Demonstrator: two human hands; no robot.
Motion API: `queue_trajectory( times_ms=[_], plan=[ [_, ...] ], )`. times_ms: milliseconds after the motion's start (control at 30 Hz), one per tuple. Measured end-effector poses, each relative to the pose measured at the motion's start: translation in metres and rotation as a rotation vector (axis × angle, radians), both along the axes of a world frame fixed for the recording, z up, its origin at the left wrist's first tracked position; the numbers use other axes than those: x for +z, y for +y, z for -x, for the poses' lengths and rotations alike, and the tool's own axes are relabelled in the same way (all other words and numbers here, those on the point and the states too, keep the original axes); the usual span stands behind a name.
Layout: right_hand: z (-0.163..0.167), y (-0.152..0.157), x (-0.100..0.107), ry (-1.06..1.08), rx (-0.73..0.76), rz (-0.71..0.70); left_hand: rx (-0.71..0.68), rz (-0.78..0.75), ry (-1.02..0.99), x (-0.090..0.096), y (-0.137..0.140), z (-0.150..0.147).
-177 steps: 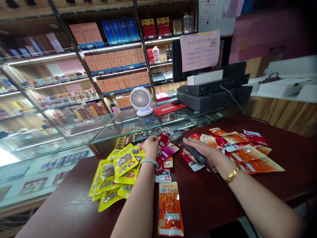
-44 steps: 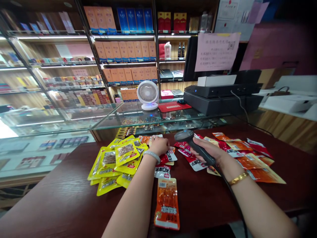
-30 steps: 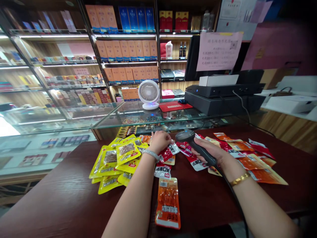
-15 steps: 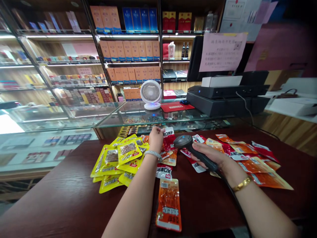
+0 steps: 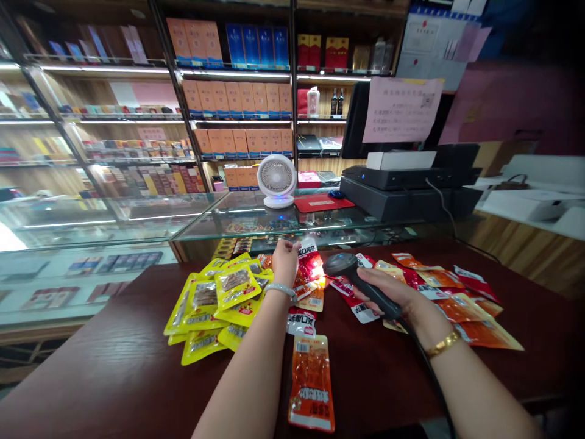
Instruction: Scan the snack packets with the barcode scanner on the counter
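My right hand point(image 5: 386, 289) is wrapped round the grip of a black barcode scanner point(image 5: 342, 265), its cord trailing down toward me. The scanner's head points left, and a bright reddish light falls on a red snack packet point(image 5: 309, 259). My left hand point(image 5: 286, 259) pinches that packet by its upper left edge, holding it up in front of the scanner. Under and just below it lie orange packets and another red-and-white packet point(image 5: 301, 322). Closer to me, an orange snack packet point(image 5: 311, 384) lies flat by my left forearm.
A heap of yellow snack packets point(image 5: 235, 280) lies left of my left arm. More orange and red packets point(image 5: 457, 302) spread out at the right. Behind the wooden table stands a glass counter with a white fan point(image 5: 276, 180), a red folder point(image 5: 322, 202) and a dark cash drawer point(image 5: 393, 198).
The scanner's light has come on and now shines on the red packet. Both hands keep nearly the same places; the whole view has shifted slightly.
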State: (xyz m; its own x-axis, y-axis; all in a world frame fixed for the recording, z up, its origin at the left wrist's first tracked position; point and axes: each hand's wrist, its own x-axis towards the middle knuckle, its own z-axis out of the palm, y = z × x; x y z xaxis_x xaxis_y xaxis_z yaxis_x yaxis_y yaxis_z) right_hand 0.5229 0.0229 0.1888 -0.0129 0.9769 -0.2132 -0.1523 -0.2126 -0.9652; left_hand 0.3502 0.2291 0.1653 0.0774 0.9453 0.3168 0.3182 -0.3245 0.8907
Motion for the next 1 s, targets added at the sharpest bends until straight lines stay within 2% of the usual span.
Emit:
queue_trajectory(
  times_ms=[133,333,633,700,800,867,1000],
  plan=[
    [0.01,-0.012,0.003,-0.127,-0.075,0.021,-0.011,0.022,-0.012,0.001,0.003,0.001],
    [0.037,-0.032,-0.005,-0.311,-0.085,-0.094,-0.078,0.054,-0.069,0.0,0.0,-0.005],
    [0.054,-0.049,-0.007,-0.362,-0.186,-0.135,-0.159,0.1,-0.151,0.01,-0.017,-0.01],
    [0.057,-0.058,-0.012,-0.354,-0.22,-0.136,-0.267,0.189,-0.192,0.012,-0.024,-0.014],
    [0.062,-0.072,-0.023,-0.293,-0.286,-0.134,-0.546,0.351,-0.227,0.01,-0.035,-0.024],
    [0.066,-0.079,-0.03,-0.253,-0.33,-0.137,-0.627,0.318,-0.12,0.007,-0.036,-0.026],
    [0.075,-0.089,-0.037,-0.141,-0.395,-0.127,-0.555,-0.085,0.48,0.004,-0.028,-0.012]
  ],
)
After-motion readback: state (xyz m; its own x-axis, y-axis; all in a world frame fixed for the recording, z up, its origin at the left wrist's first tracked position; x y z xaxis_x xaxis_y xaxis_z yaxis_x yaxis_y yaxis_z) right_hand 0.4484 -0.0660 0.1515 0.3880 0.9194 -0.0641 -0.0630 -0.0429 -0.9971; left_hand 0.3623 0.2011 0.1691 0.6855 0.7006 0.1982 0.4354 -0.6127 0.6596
